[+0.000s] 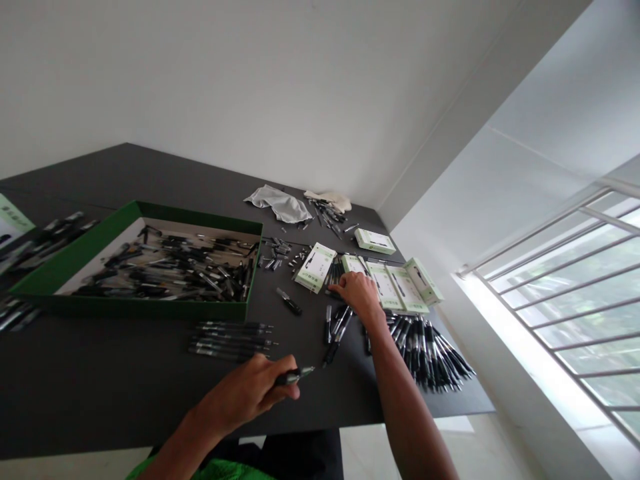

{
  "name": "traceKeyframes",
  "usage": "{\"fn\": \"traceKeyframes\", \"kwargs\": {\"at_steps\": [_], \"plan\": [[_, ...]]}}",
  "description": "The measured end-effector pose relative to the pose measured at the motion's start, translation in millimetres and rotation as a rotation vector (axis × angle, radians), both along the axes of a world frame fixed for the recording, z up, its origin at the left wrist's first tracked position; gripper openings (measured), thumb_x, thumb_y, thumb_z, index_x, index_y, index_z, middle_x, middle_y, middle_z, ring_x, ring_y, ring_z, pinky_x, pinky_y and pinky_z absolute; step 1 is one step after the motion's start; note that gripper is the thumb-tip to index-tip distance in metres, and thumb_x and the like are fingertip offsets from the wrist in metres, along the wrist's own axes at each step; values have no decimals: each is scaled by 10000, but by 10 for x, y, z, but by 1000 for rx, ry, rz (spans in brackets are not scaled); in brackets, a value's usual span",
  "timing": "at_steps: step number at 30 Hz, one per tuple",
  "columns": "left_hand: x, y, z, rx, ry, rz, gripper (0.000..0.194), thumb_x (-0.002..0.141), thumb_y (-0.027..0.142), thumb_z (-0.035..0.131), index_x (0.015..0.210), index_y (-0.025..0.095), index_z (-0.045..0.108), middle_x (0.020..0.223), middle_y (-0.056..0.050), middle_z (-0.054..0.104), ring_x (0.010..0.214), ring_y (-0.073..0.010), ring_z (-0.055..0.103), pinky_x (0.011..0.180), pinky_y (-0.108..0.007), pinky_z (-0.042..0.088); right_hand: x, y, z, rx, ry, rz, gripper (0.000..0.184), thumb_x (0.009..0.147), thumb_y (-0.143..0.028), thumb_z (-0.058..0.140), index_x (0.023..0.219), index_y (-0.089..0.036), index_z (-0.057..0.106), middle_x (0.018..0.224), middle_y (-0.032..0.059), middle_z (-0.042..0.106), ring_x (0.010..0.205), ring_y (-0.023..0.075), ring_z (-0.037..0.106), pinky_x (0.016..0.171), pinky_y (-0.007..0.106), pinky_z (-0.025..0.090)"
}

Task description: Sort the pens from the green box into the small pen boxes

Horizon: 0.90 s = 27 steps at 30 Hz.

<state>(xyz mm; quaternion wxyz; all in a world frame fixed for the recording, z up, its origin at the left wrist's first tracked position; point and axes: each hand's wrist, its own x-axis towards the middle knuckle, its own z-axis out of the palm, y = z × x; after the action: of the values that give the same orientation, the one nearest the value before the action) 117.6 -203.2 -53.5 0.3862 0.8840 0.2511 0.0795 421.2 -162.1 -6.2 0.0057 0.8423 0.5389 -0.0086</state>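
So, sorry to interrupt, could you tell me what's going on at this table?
A person is working at a dark table. Their left hand grips a black pen, while their right hand rests on pale green pen boxes. Loose black pens lie heaped nearby, and many more fill a green tray.

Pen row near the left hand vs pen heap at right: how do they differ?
The pen row lies neatly parallel, while the pen heap fans out and overlaps. The row has far fewer pens. The row lies nearer the left hand; the heap lies beside the right forearm. Both are dark pens on the dark tabletop.
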Motion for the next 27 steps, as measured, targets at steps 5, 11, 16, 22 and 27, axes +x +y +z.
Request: {"fn": "traceKeyframes", "kwargs": {"at_steps": [5,11,16,22,27], "plan": [[-10,8,-32,2,-6,11,567,1034,690,345,1068,238,685,866,-48,736,839,-206,696,789,-250,545,11,5,-21,9,-8,9,359,943,-556,673,868,-223,783,963,88,772,958,253,722,801,316,459],[1,16,40,-16,52,-1,584,1036,691,326,1110,233,681,918,-68,742,893,-231,706,815,-281,549,120,-54,-22,11,-15,-2,276,936,-475,707,877,-215,778,957,94,768,938,251,717,779,313,450],[10,15,50,-17,78,-10,593,1037,692,316,1096,231,685,906,-70,742,881,-232,708,812,-285,553,140,-63,-16,7,-5,33,262,921,-454,734,827,-213,773,896,84,769,896,236,714,762,301,432],[8,13,3,11,43,0,704,1018,739,238,1121,214,696,879,-81,732,836,-228,709,770,-281,558,88,-13,-24,32,-3,85,286,938,-450,718,799,-204,761,868,82,774,903,230,708,804,307,422],[5,14,-5,11,31,-11,716,1012,749,228,1114,220,699,879,-77,734,847,-226,713,790,-286,567,167,-22,-33,48,-14,95,199,919,-326,735,772,-191,744,832,77,771,886,223,705,819,308,409]]}}
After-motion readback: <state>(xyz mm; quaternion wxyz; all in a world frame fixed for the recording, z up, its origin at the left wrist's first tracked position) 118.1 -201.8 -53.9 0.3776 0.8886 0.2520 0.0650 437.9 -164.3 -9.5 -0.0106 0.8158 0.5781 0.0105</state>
